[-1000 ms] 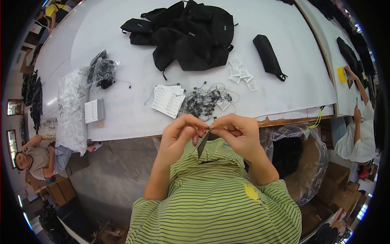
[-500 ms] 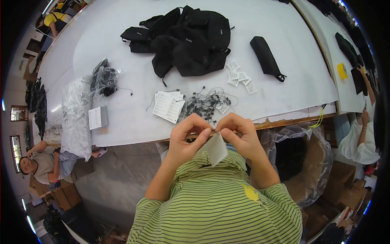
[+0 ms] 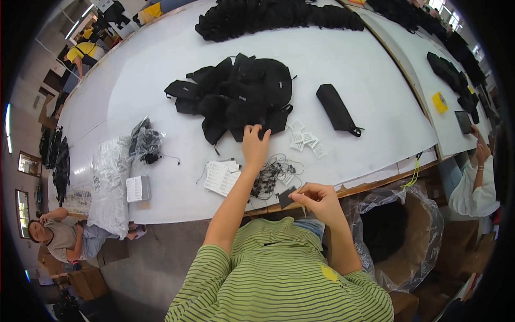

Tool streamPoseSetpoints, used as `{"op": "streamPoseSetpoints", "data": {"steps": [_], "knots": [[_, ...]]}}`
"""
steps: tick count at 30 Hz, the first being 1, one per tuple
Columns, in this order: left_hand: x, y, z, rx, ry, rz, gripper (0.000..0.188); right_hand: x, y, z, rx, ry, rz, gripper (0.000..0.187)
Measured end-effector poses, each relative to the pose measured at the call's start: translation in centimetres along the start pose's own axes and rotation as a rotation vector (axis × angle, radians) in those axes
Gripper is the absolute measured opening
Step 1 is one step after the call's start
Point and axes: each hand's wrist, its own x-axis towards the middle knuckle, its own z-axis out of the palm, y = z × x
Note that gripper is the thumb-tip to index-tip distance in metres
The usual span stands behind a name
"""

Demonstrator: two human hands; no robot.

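Dark tag (image 3: 286, 198) is showing as a flat, thin, roughly rectangular piece, its dark face turning toward the camera and appearing plain; any print is too small to read. It is sitting on the near side of the pouch pile (image 3: 244, 99) and to its right, well apart from it. Right hand (image 3: 319, 199) is holding the tag by its right-hand end, thumb and index finger clamping on it. Left hand (image 3: 255, 145) is reaching to the near edge of the pouch pile, fingertips touching the black fabric; thumb is standing a little apart from the fingers, and whether they are gripping a pouch I cannot tell. The pile itself is appearing matte black, soft and heaped, a few pouches showing small pale lettering. Single black pouch (image 3: 337, 107) is lying to the right of the pile, small white packets (image 3: 304, 140) between it and the pile's near right corner. Dark string tangle (image 3: 268, 177) and white cards (image 3: 220, 177) are lying on the near side of the pile. Differing from half a second ago: both hands were then pinching the tag together, its pale face showing; now the right alone is holding it.
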Motion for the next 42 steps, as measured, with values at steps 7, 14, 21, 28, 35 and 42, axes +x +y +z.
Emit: {"op": "streamPoseSetpoints", "data": {"steps": [7, 14, 21, 28, 35, 42], "knots": [[-2.7, 3.1, -4.3, -0.447, -0.059, -0.164, 0.017, 0.7, 1.5, -0.2, -0.068, 0.114, 0.051, 0.014], [-6.1, 5.5, -11.0, -0.889, -0.645, -0.601, 0.029, 3.4, 2.3, 1.8, -0.335, 0.238, -0.088, 0.019], [-8.0, 5.8, -12.4, -0.628, -0.630, -0.523, 0.021, 3.4, 3.0, 3.6, -0.615, 0.212, -0.284, 0.014], [-9.4, 6.4, -12.7, -0.524, -0.446, -0.342, 0.014, 3.0, 3.5, 3.8, -0.731, 0.163, -0.383, 0.014], [-9.7, 7.0, -13.3, -0.767, -0.107, -0.351, 0.008, 2.7, 2.6, 3.8, -0.123, 0.126, -0.182, 0.013], [-8.5, 7.9, -15.2, -1.275, -0.323, -0.666, 0.008, 2.7, 2.6, 2.6, 0.475, 0.154, -0.234, 0.013]]}}
